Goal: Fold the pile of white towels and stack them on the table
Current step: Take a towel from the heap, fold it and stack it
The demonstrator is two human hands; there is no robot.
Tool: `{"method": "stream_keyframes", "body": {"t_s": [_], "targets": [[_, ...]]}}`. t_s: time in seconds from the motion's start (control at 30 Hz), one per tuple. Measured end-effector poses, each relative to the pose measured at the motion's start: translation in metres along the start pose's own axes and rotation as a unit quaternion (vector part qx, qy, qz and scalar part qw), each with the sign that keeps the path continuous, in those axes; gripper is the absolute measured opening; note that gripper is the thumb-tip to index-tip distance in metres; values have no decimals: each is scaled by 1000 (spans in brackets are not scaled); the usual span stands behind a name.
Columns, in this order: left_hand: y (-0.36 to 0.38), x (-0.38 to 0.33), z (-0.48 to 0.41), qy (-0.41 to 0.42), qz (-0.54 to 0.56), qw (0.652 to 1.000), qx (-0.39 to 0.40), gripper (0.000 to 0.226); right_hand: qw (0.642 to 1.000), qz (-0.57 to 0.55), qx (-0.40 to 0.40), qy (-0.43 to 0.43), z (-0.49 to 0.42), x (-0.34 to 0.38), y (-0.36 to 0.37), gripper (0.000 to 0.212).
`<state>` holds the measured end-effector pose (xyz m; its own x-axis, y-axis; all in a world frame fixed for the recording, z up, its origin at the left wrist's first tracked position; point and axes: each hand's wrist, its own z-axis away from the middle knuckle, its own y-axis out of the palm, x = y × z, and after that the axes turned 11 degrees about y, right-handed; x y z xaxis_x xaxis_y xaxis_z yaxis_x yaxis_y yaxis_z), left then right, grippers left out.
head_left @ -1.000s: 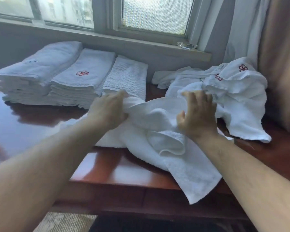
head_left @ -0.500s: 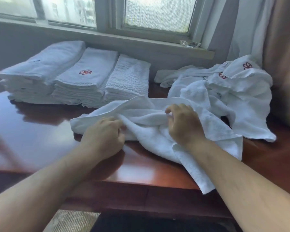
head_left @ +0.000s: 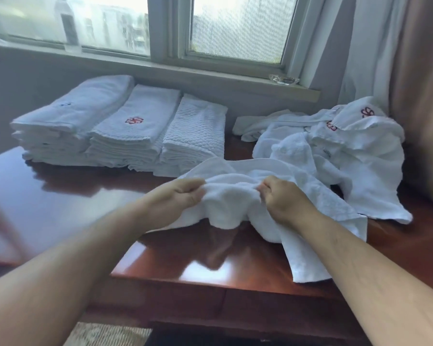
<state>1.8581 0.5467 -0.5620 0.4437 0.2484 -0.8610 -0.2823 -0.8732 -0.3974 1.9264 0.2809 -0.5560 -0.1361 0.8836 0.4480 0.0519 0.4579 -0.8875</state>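
Both hands lifted nearer together, left hand and right hand each grip pinching towel edge (bunched).

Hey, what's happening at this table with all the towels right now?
A person is folding towels at a wooden table by a window. Both hands grip one rumpled white towel near the front edge, the left hand and right hand each pinching a bunched fold; one end hangs over the table edge. Three stacks of folded towels sit at the back left. A loose pile of unfolded towels waits at the back right.
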Motion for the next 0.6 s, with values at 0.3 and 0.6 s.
{"method": "stream_keyframes", "body": {"t_s": [0.3,0.6], "targets": [[-8,-7,-3,68,-451,870,-187,22,993,25,118,-17,4,24,-3,44],[20,9,4,201,-509,836,-30,16,959,-161,229,35,13,35,-5,35]]}}
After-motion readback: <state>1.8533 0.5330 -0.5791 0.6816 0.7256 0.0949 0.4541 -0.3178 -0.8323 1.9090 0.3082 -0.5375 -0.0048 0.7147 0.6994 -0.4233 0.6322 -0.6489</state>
